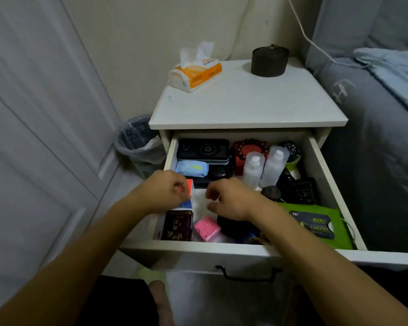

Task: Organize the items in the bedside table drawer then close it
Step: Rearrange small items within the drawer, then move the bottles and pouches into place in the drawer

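While the bedside table [245, 107] stands with its drawer [327, 180] pulled fully out, a person reaches in with both hands, and the sorting step looks to be well under way rather than finished. On the surface above sit a tissue pack [196, 71] at the back left corner and a dark round tin [269, 63] toward the back right.

Inside the drawer, a green wipes packet [316, 222] lies against the right wall near the front edge. A black case [203, 149] fills the back left corner, with a blue packet [191, 168] just in front of it. Two clear bottles [264, 168] stand upright near the back middle, beside a string of dark red beads [250, 147]. At the front left corner stands a dark patterned box [177, 228], with a pink box [206, 228] just to its right.

The left hand [165, 191] pinches a small red, white and blue box [189, 192] near the left wall, its fingers curled round it. The right hand [231, 198] hovers just beside, fingers loosely curled and holding nothing.

Judging from this, the box needs a settled place along the left wall, between the blue packet and the dark patterned box, on the bare patch of drawer floor. Loose items at the front middle seem still to want tidying before the drawer can be pushed shut by its black handle [247, 275].
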Motion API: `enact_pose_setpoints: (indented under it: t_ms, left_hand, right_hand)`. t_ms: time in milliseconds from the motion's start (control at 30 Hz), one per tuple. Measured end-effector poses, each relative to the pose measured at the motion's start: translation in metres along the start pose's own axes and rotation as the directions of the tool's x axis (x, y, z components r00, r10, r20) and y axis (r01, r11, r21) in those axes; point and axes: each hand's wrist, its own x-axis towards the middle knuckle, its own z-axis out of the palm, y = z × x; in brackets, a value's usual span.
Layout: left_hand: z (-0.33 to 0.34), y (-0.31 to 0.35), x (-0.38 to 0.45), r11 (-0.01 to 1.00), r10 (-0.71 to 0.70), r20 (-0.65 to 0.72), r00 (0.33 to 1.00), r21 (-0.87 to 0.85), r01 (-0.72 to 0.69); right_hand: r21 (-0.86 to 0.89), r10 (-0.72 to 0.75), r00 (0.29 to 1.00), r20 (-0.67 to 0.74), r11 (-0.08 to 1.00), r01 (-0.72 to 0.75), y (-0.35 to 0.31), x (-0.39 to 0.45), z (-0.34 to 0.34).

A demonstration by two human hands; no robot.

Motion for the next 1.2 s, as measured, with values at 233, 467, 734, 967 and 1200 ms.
enact_pose_setpoints:
  t_ms: [233,467,734,967,1200]
  left_hand:
    - [0.021,0.013,-0.01,0.829,0.004,0.422,0.906,0.505,-0.239]
    - [0.023,0.019,0.004,0.91,-0.109,0.523,0.846,0.394,-0.126]
    - [-0.002,-0.005,-0.011,0.996,0.09,0.21,0.974,0.011,-0.094]
    - [-0.005,-0.011,-0.022,0.989,0.127,0.131,0.983,-0.094,-0.115]
    - [-0.011,-0.024,-0.03,0.959,0.085,-0.039,0.996,-0.267,-0.092]
  right_hand:
    - [-0.202,0.074,0.926,0.37,0.979,0.002,-0.003,-0.003,0.012]
    - [-0.279,-0.032,0.973,0.228,0.955,0.097,-0.003,0.003,0.012]
    - [-0.189,0.035,0.996,-0.086,0.981,-0.05,0.017,0.013,0.001]
    - [-0.024,0.161,0.986,-0.038,0.986,-0.162,0.007,0.041,0.008]
    - [0.033,0.201,0.979,-0.044,0.979,-0.199,0.006,0.038,0.016]
